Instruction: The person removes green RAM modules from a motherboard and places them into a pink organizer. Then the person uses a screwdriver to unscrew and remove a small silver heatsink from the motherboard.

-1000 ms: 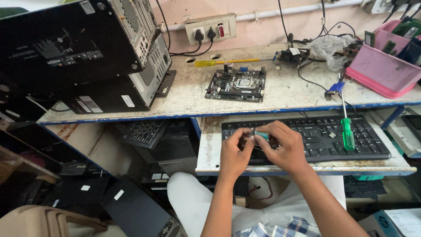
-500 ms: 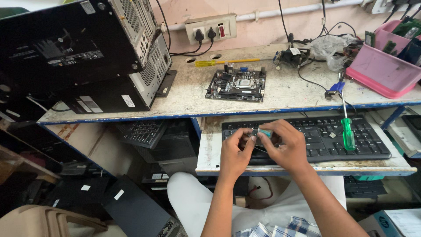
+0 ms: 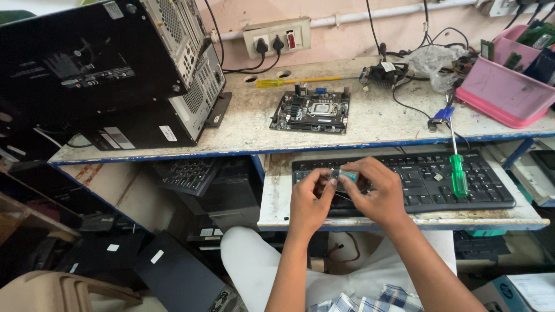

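Small teal-and-silver flat component [image 3: 346, 174] is pinched between the fingers of the left hand [image 3: 309, 199] and right hand [image 3: 376, 193], above the black keyboard [image 3: 404, 182]. Beyond the fingers, the dark green motherboard [image 3: 312, 110] lies on the counter [image 3: 370, 124] with its socket apparently bare; to their right, the green-handled screwdriver [image 3: 459, 170] lies unused

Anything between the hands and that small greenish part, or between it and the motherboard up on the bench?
Nothing between them: left hand and right hand both pinch the small greenish part over the keyboard. Toward the motherboard, only the bench's front edge rises; the surface between looks bare. The green screwdriver lies off right.
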